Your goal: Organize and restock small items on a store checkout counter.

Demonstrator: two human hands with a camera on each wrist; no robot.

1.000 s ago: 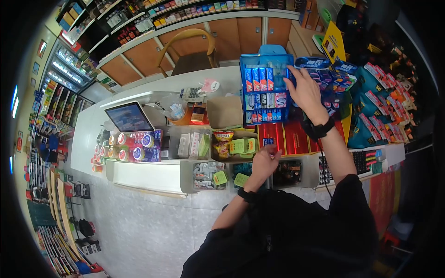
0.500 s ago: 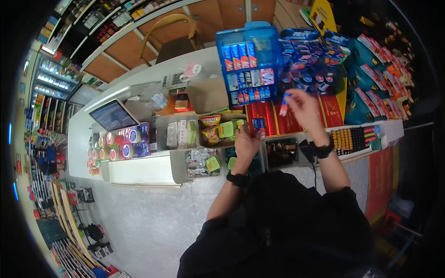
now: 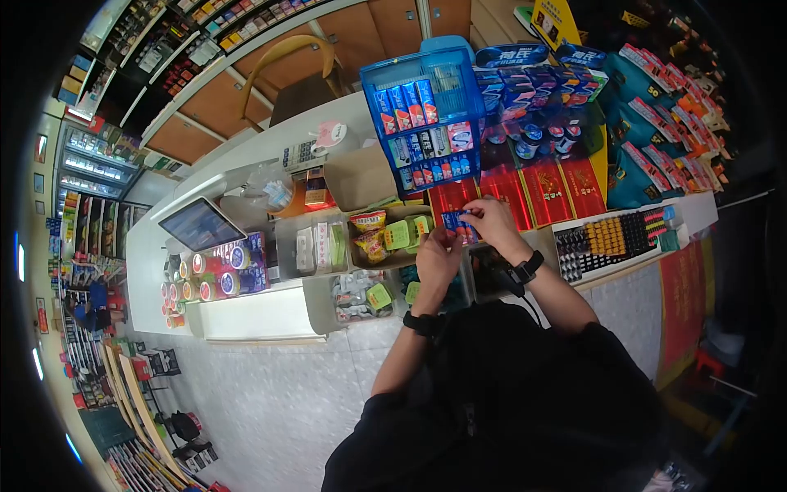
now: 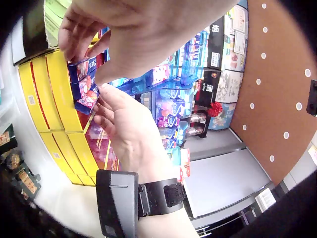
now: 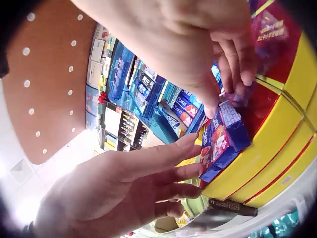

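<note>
Several small blue candy packs (image 3: 459, 223) with fruit pictures lie together on the red boxes (image 3: 551, 193) at the counter's front. My left hand (image 3: 439, 261) holds them at their left end, thumb and fingertips against the packs (image 5: 218, 144). From the other side my right hand (image 3: 494, 225) pinches the packs at their right end with thumb and fingers. In the left wrist view the packs (image 4: 84, 87) sit between both hands, partly covered by fingers. Behind stands a blue display rack (image 3: 369, 107) holding rows of similar packs.
Left of the hands is an open box (image 3: 351, 176) with snack bags and green packs. Bins of small goods (image 3: 361, 295) line the counter's front. A tablet screen (image 3: 201, 223) and stacked tubs (image 3: 209, 275) stand farther left; hanging snack packs (image 3: 656, 115) are at right.
My right hand has left the blue rack and brought a pack down to those on the red boxes, beside my left hand. The head view has shifted, with the rack farther left.
</note>
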